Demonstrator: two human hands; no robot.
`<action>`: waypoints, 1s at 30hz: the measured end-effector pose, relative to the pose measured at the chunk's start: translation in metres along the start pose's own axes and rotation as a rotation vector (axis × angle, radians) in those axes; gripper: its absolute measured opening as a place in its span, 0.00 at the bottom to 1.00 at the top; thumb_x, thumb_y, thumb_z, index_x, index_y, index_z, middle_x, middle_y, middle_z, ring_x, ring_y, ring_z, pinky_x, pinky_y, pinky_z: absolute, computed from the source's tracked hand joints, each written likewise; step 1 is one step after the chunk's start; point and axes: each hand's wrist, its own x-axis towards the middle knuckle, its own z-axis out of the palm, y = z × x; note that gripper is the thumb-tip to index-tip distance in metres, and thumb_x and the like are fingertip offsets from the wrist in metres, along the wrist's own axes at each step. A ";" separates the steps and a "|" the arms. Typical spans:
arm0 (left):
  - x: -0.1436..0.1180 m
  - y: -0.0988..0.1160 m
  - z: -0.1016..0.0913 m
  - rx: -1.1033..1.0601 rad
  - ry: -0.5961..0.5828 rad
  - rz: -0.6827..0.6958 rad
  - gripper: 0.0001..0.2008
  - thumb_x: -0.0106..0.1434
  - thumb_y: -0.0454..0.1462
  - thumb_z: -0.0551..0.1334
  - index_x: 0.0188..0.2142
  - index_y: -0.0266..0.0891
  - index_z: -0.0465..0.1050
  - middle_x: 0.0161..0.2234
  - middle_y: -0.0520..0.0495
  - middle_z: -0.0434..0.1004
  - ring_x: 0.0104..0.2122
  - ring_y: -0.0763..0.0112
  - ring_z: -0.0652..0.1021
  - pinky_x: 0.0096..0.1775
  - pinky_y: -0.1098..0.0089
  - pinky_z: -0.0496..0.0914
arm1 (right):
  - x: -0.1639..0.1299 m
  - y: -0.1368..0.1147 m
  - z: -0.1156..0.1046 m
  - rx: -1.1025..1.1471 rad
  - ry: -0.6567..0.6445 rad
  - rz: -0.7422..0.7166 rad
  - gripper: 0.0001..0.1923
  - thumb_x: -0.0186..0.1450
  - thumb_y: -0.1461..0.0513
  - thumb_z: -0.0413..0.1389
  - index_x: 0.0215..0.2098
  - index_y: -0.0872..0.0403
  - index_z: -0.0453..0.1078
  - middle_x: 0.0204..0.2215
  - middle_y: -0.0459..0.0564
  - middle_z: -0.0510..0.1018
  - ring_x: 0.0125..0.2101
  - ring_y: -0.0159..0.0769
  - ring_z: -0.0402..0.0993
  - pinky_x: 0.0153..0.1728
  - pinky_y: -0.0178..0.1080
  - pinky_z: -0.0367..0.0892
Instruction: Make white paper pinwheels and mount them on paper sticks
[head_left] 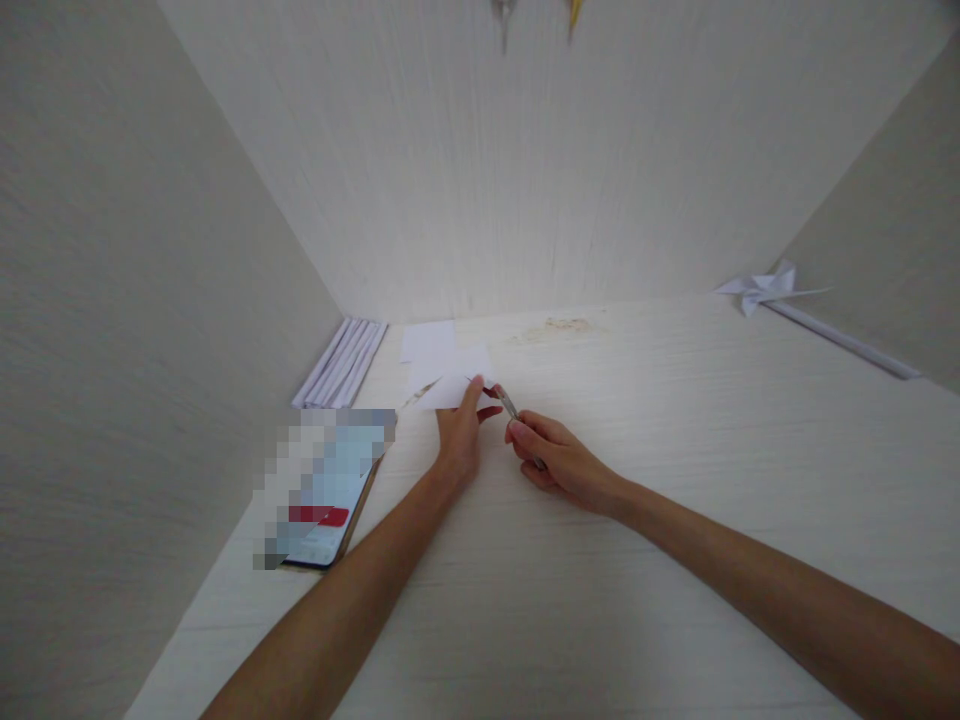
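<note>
Left hand grip pinches the near edge of a white paper sheet, thumb on top, fingers under. Sheet is thin, flat, roughly rectangular, lying on the pale wood-grain table. Right hand grip is closed round a slim metal tool, reads as a craft knife or small scissors, can't tell which; its tip touches the sheet's near right corner, just beside the left thumb. Left of the sheet: a stack of folded white paper strips against the side wall. Nearer than the sheet, to its left: a phone, screen lit, flat on the table. Well right of the sheet: a white paper pinwheel on a rolled paper stick, lying down.
</note>
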 end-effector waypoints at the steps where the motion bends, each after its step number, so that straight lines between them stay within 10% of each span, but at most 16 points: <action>1: 0.000 0.000 0.000 -0.002 0.003 -0.001 0.07 0.47 0.38 0.61 0.24 0.37 0.67 0.22 0.53 0.71 0.24 0.76 0.73 0.22 0.77 0.65 | 0.000 -0.001 0.000 0.003 0.011 0.004 0.12 0.59 0.53 0.49 0.26 0.54 0.56 0.14 0.34 0.53 0.07 0.16 0.43 0.07 0.25 0.36; 30: -0.004 0.000 0.001 0.070 -0.158 -0.018 0.07 0.49 0.39 0.59 0.23 0.36 0.66 0.18 0.52 0.71 0.19 0.75 0.73 0.20 0.76 0.66 | 0.000 0.001 0.000 0.067 -0.012 0.000 0.14 0.61 0.55 0.44 0.21 0.54 0.55 0.06 0.34 0.54 0.06 0.19 0.42 0.05 0.24 0.39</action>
